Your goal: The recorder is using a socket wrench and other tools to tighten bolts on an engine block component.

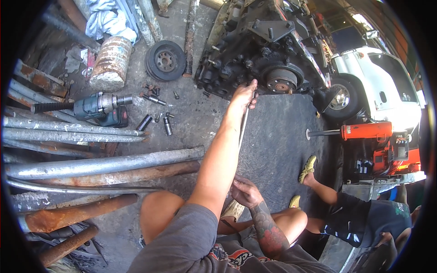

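My left hand (246, 94) reaches far forward and is closed round the upper end of a long thin metal bar (244, 125), at the lower front of a black, greasy engine block (236, 59). Just right of this hand is the engine's round pulley hub (281, 83). The bar runs back toward me, partly behind my left forearm. My right hand (247, 192) is close to my body, its fingers curled where the bar's near end leads; my left forearm partly hides that grip.
On the left lie a cordless impact wrench (98, 108), sockets (168, 125), bolts, a loose pulley (165, 60) and several metal pipes (104, 163). A rusty white cylinder (110, 63) stands beyond. To the right are a red jack (366, 131), a white truck (387, 86) and another person (364, 220).
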Tool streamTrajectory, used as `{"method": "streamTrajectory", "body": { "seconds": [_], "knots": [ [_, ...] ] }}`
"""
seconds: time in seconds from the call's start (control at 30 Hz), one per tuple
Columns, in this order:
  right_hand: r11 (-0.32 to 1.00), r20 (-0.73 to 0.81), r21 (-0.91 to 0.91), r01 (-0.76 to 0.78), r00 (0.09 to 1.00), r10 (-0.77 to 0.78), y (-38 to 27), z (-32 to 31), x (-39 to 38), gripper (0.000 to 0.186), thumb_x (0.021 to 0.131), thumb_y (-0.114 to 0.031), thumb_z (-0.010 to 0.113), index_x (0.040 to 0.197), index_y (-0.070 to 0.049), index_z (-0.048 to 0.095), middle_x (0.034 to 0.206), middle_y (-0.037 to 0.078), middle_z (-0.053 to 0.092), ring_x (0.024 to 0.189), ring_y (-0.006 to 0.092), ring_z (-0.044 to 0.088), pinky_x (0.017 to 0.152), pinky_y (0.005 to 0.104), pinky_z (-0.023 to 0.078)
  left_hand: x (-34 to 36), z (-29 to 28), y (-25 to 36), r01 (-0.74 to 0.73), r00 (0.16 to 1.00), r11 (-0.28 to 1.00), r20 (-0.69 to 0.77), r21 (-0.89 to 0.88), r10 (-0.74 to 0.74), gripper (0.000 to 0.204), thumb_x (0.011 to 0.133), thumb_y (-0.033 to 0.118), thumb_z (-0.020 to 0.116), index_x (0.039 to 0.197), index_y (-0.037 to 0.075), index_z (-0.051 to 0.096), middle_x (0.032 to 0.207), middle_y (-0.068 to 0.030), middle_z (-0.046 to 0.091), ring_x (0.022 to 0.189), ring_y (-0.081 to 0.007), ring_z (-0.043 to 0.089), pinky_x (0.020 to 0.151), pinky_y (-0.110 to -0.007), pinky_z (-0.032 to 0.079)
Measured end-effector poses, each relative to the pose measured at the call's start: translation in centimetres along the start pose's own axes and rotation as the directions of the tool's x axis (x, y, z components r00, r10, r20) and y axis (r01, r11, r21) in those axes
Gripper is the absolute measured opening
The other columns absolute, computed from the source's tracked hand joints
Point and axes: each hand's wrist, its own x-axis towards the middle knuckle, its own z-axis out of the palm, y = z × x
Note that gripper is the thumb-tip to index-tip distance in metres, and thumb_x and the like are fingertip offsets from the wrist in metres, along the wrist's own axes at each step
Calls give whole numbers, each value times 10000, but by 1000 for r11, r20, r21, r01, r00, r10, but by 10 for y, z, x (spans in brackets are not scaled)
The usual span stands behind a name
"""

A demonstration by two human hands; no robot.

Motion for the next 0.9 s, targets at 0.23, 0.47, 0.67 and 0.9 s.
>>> {"method": "streamTrajectory", "body": {
  "seconds": [0.23,0.47,0.67,0.9],
  "knots": [
    [846,-72,-525,-97,995,69,-18,-16,17,420,871,-165,668,1213,35,531,1036,61,620,896,126,567,755,309,470,-5,-10,-2,35,995,943,97,-330,-3,519,963,500,412,1035,7,559,712,-99,572,523,-150,521,413,-270,422],
    [978,-155,-208,-4,987,-29,-8,-14,-3,658,859,-102,645,1404,24,297,1402,162,409,1293,276,404,1049,433,355,-18,49,-8,132,881,715,-412,686,232,541,845,383,636,1179,-21,504,1067,-280,618,1111,-400,563,990,-432,427],
    [986,0,-163,-37,999,37,-17,-34,-1,407,931,-166,558,1269,30,448,1167,143,575,1064,234,576,908,407,471,9,-10,-9,191,970,957,191,-220,-150,330,849,399,676,858,102,532,597,2,455,447,-104,390,418,-243,329],
    [987,-30,-151,48,998,-53,-12,-28,-2,396,869,-133,645,1204,22,501,1131,128,604,1050,253,594,905,427,475,-20,42,-8,-8,794,747,-449,665,409,631,818,389,661,1195,-80,468,1175,-294,550,1123,-409,547,954,-439,446]
  ]
}}
